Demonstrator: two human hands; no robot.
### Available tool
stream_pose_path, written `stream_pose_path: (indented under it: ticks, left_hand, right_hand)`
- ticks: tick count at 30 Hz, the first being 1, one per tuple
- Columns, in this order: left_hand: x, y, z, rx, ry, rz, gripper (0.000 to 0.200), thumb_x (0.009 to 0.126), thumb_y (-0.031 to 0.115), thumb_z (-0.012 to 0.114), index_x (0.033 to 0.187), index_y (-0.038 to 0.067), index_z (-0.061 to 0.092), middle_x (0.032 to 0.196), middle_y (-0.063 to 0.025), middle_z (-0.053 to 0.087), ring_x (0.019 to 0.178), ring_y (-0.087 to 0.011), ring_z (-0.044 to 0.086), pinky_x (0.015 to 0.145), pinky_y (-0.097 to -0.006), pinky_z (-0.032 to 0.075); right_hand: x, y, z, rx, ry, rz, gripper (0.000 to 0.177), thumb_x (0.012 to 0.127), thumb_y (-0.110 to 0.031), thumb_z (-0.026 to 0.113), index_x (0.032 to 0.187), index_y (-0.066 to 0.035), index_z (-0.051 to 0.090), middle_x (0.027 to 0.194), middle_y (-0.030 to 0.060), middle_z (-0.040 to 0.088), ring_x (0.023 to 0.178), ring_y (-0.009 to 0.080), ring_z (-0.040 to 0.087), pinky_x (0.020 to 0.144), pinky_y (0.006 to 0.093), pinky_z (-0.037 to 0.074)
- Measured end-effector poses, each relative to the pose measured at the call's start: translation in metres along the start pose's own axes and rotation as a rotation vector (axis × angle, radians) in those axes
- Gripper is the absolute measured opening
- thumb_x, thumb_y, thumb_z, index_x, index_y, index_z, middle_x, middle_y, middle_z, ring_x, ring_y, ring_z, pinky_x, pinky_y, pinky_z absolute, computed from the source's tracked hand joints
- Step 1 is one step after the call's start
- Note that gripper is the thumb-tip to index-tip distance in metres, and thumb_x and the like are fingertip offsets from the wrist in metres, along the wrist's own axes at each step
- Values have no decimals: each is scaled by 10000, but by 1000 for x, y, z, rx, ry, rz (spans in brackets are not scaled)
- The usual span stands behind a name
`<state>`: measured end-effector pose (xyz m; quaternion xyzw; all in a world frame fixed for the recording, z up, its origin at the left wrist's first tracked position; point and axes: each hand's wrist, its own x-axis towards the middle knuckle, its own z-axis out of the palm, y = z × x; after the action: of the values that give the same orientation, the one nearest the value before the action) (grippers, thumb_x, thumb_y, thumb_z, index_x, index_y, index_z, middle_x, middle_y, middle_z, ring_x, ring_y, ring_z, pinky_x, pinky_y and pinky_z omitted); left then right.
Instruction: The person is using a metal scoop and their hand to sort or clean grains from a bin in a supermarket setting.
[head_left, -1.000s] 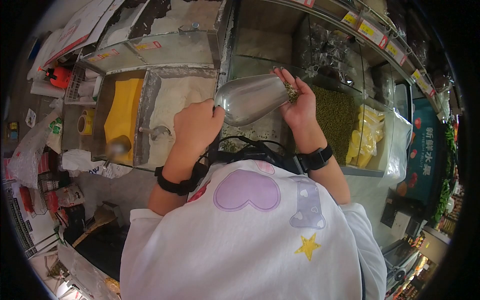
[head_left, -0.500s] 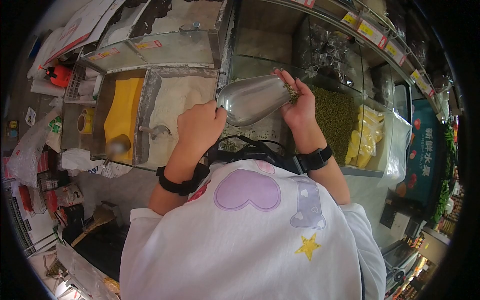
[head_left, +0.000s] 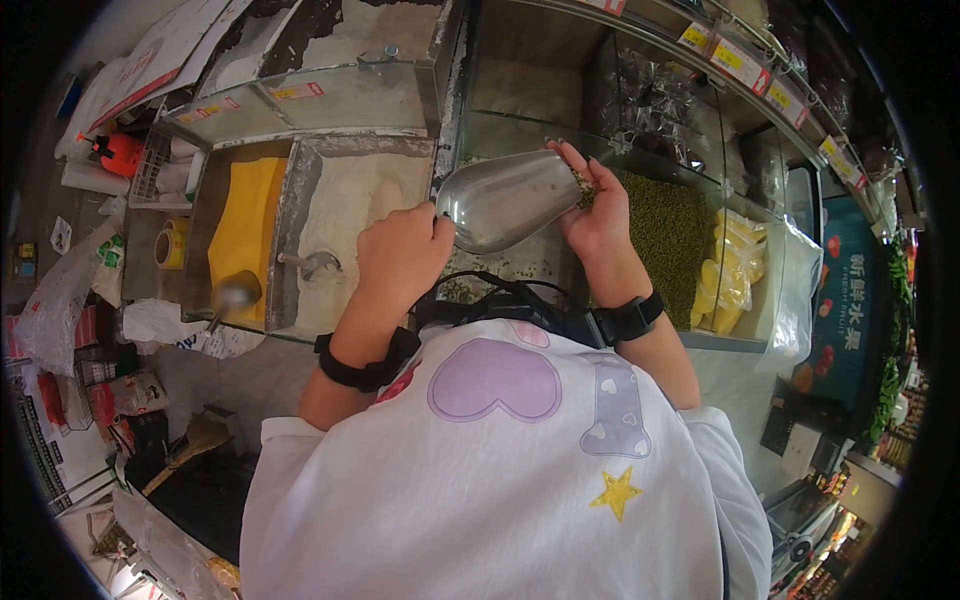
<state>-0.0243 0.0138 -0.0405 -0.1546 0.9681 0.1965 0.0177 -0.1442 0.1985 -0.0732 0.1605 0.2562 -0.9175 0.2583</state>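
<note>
My left hand [head_left: 405, 248] is closed round the handle end of a shiny metal scoop [head_left: 505, 200], held level over a compartment with scattered green beans and white powder on its floor. At the scoop's mouth, my right hand [head_left: 600, 208] is cupped, palm toward the scoop, its fingertips by the far rim. Small green mung beans [head_left: 586, 190] lie between the scoop's mouth and those fingers. Just right of that hand is a bin full of mung beans [head_left: 670, 240]. How many beans the palm holds is hidden.
Left of the scoop stand a bin of white flour [head_left: 345, 210] and one of yellow meal [head_left: 245, 215], each with its own scoop. Bagged yellow goods [head_left: 735, 265] fill the bin at right. A glass divider [head_left: 540, 130] crosses behind the scoop. Price tags [head_left: 740, 65] line the upper shelf edge.
Both hands and the scoop stay almost where they were. The scoop has shifted very slightly, and its inside shows a little more.
</note>
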Motion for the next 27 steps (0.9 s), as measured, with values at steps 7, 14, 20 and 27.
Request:
stream_pose_path:
  ticks: [7,14,20,27]
  left_hand:
    - [-1,0,0,-14,19,-5,288,802,258,456,751,14,600,682,-208,606,647,-378,601,615,-468,467]
    - [-1,0,1,-14,3,3,294,801,263,457,747,12,601,677,-207,605,651,-378,601,621,-469,464]
    - [-2,-1,3,-11,18,19,292,799,260,458,730,16,602,665,-204,602,638,-378,598,608,-474,462]
    - [-2,-1,4,-23,14,7,293,801,260,457,731,17,603,658,-201,601,636,-377,598,610,-473,465]
  right_hand:
    - [-2,0,-1,-42,-7,-8,421,924,-184,294,1180,73,508,1290,156,474,1224,273,408,1054,370,292]
    - [-1,0,-1,-13,4,5,412,927,-184,297,1169,64,520,1287,153,478,1217,271,414,1050,368,298]
    - [1,2,-3,-39,1,-3,428,920,-214,297,1104,59,571,1221,160,534,1156,273,467,1021,360,325]
    - [-2,2,1,-14,24,1,412,918,-181,302,1150,66,536,1268,170,490,1213,289,412,1061,376,276]
